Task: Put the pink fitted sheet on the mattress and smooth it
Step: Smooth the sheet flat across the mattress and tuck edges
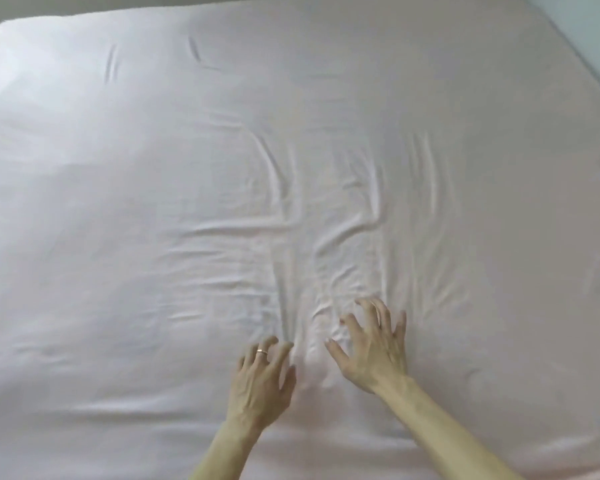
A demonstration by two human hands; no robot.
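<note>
Head view: left hand (pixel 260 386) and right hand (pixel 371 351) spread, seemingly touching the pink fitted sheet (pixel 153 202). Raking inward could bunch it.

Sheet (pixel 187 168) is covering mattress across whole frame; left hand (pixel 260 386) & right hand (pixel 373 351) lying side by side, lower centre.

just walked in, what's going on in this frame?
A person is working on a pink fitted sheet with bare hands. The sheet is already on, with its far corners covered. Both the left hand and the right hand rest side by side on the near middle, fingers spread and slightly bent, fingertips on the fabric. Creases fan out ahead of the hands, so smoothing is not yet done.
</note>
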